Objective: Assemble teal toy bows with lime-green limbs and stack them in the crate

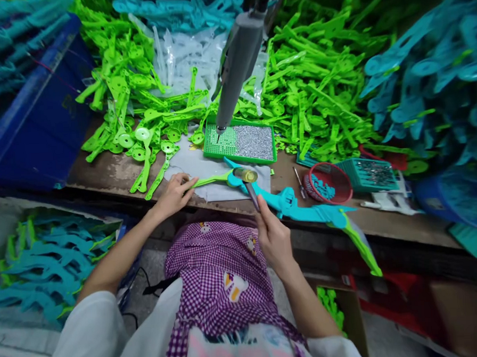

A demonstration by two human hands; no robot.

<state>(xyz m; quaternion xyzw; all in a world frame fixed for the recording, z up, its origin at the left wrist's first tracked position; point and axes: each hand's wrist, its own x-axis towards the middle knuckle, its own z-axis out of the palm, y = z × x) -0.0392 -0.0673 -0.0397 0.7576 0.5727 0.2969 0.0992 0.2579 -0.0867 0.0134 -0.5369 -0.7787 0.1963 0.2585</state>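
Closed hands, smooth plastic.
The left hand [176,193] pinched a slender green strip [212,179]; the right hand [274,235] gripped a round-headed hammer [249,176] over a curved blue piece [284,201].

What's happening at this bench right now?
The person's left hand holds the end of a slim, bright-green plastic arm, which meets a long, blue plastic part. The right hand grips a dark-handled hammer over that joint; whether it touches isn't clear. Beyond, a grey, pen-shaped power screwdriver hangs above a green, rectangular plastic tray holding small metal pieces.
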